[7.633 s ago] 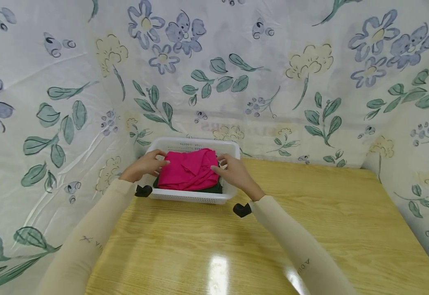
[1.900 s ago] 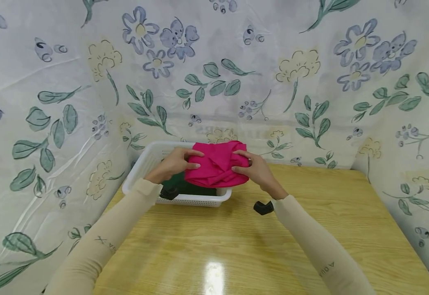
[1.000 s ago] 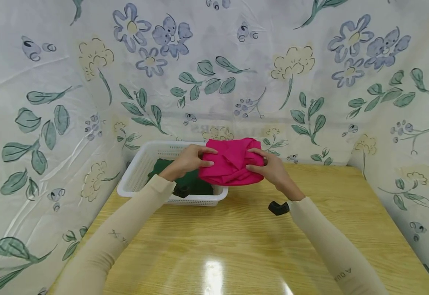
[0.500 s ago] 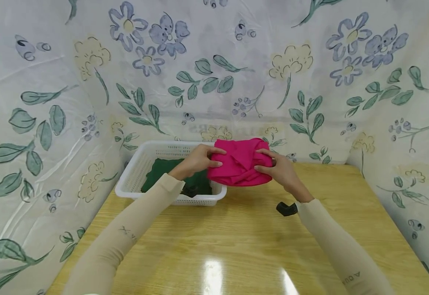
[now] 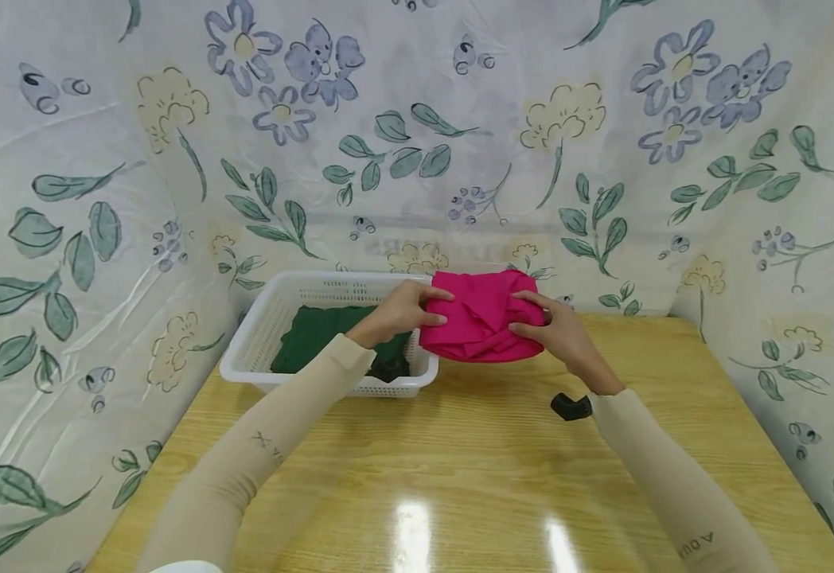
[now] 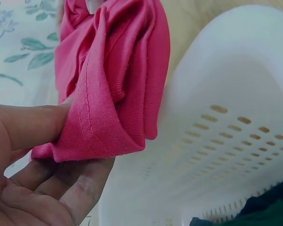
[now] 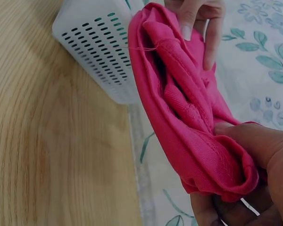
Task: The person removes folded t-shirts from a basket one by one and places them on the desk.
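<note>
A folded bright pink garment (image 5: 480, 314) of knit cloth with stitched hems is held up in the air, just past the right side of the white plastic basket (image 5: 234, 358). My left hand (image 5: 404, 310) pinches its left edge, thumb on top and fingers beneath, as the left wrist view shows on the garment's layered end (image 6: 99, 108). At the opposite edge my right hand (image 5: 559, 328) grips the bundle the same way; in the right wrist view its thumb (image 7: 250, 141) presses on the folds. Dark green folded cloth (image 5: 317, 330) lies inside the basket, partly hidden by my left arm.
The wooden table (image 5: 474, 461) stretches in front of and to the right of the basket. Floral sheeting (image 5: 403, 95) hangs at the back and both sides. A black wrist mount (image 5: 570, 407) sticks out beside my right wrist.
Both hands first lay at the pink garment's sides inside the basket. They have lifted it out and carried it right, past the basket's edge, uncovering the green cloth.
</note>
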Tool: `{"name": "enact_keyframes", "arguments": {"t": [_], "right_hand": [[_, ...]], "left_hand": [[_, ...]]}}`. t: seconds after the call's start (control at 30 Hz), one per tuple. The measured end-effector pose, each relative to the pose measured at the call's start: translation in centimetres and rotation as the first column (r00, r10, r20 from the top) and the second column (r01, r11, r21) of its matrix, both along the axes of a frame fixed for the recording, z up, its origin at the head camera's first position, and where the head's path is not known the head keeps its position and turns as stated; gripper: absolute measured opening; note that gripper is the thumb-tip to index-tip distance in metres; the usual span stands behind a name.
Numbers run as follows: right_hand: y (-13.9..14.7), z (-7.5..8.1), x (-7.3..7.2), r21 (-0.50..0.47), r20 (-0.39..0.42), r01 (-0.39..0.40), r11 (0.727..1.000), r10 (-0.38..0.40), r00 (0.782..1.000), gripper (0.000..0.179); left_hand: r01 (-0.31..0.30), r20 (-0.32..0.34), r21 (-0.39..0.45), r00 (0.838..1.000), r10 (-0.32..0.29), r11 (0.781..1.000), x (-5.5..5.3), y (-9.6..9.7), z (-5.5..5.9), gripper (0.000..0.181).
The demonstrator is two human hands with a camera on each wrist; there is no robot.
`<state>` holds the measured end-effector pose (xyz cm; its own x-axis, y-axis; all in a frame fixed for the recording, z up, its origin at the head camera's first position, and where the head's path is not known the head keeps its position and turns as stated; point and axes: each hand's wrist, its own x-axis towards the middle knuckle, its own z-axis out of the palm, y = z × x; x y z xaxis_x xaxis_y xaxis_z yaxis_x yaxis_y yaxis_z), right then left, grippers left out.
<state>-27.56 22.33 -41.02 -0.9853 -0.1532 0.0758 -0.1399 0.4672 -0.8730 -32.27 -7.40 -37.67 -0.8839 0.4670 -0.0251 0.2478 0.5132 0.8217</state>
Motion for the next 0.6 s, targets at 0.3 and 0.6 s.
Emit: {"name": "enact_keyframes", "arguments": {"t": [0.3,0.6], "right_hand": [[1.4,-0.7,0.1,-0.007,0.001,0.0,1.0,0.0,1.0,0.061],[2.7,-1.6,0.1,0.011,0.005,0.021,1.0,-0.021,1.0,0.06]], "left_hand": [[0.038,-0.014,-0.004,0.999,-0.038,0.999,-0.2,1.5,-0.5,0.044],[0.074,-0.061,-0.093,0.995,-0.08,0.993,-0.3,2.9,-0.7,0.044]]}}
